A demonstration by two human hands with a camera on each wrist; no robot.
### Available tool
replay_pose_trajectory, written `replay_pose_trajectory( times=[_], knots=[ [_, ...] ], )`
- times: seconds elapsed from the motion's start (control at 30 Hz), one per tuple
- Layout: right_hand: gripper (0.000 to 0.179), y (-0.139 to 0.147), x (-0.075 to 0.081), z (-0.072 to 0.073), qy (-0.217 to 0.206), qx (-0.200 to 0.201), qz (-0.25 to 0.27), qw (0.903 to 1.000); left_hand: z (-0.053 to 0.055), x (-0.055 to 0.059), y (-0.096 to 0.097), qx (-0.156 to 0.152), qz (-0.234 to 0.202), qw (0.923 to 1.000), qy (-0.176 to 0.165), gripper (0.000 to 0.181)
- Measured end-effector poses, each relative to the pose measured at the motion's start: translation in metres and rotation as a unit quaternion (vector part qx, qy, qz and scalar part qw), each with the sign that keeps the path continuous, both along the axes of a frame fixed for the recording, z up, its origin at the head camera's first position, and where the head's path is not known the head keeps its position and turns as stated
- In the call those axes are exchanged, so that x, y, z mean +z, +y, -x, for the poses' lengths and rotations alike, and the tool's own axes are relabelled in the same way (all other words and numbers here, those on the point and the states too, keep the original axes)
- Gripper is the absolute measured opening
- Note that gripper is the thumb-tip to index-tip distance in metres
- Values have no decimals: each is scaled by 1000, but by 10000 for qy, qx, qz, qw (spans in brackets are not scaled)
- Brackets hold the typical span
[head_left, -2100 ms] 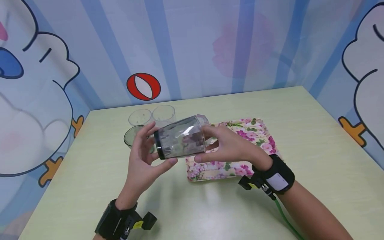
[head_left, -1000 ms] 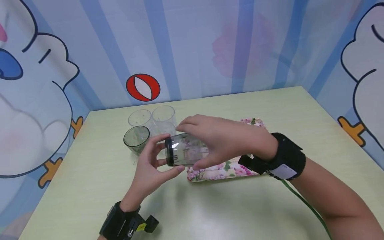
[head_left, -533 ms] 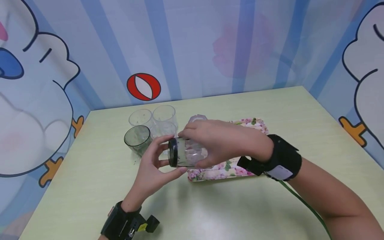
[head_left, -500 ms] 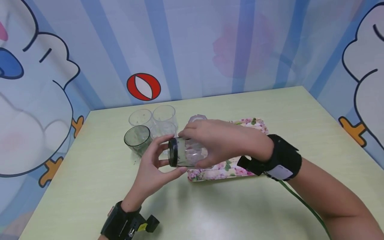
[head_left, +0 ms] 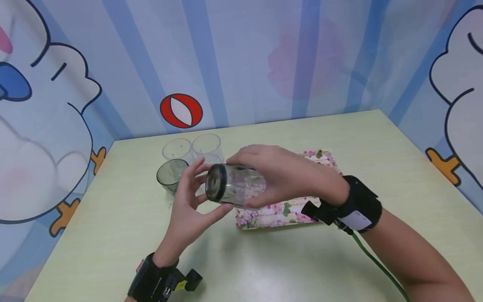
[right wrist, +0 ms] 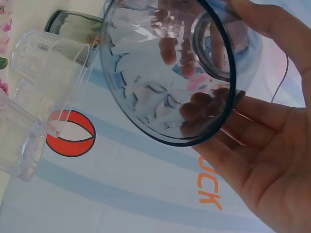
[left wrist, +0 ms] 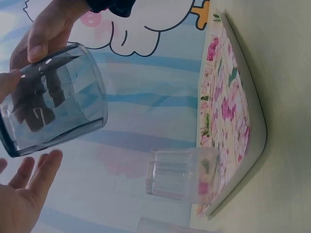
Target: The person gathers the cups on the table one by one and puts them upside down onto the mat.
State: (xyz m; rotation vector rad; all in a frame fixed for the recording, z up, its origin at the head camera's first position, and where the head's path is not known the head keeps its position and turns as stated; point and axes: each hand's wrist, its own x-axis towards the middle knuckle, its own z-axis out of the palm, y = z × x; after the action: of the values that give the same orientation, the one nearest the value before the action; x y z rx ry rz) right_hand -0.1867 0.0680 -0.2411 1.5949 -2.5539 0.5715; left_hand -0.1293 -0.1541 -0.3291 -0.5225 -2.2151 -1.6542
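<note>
My right hand (head_left: 286, 176) grips a smoky grey drinking glass (head_left: 241, 186) round its side, holding it sideways above the table. The glass's thick dark base points left, tipped partly toward the head view. Its open rim (right wrist: 232, 73) shows in the right wrist view. Around the base end, my left hand (head_left: 186, 209) has its fingers spread, thumb at the underside. In the left wrist view, a gap shows between the glass and several left fingertips (left wrist: 46, 170). A second smoky glass (head_left: 170, 178) stands upright just behind the left hand.
Clear cups (head_left: 177, 147) stand at the back left beside the smoky glass. A floral tray (head_left: 279, 212) lies under and behind the right hand. An upside-down clear cup (left wrist: 184, 174) stands on it, mostly hidden in the head view. Printed fabric walls (head_left: 249, 63) bound the table.
My right hand has shifted from the rim end to over the glass's side. The glass has turned, its base now facing more toward the head view. The left hand has moved slightly right.
</note>
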Motion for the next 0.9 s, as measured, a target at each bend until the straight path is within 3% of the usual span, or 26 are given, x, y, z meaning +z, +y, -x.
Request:
replay_pose_trajectory(
  times=[0.2, 0.33, 0.47, 0.67, 0.9],
  knots=[
    [70, 3, -5, -2, -20, -119, 603, 9981, -3, 3, 6, -44, -870, 9961, -174, 96],
    [72, 3, -10, -3, 131, -111, 1050, 9943, -4, 3, 9, 80, -1190, 9925, -262, 92],
    [73, 2, -17, -4, 330, -63, 1540, 9875, -3, 0, 12, 48, -1451, 9894, 88, 81],
    [73, -1, -27, -5, 383, -143, 2030, 9783, -1, -2, 13, -18, -1544, 9852, 740, 72],
    [73, -3, -33, -7, 233, -298, 2054, 9779, -2, 0, 13, 140, -1313, 9884, 749, 70]
  ],
)
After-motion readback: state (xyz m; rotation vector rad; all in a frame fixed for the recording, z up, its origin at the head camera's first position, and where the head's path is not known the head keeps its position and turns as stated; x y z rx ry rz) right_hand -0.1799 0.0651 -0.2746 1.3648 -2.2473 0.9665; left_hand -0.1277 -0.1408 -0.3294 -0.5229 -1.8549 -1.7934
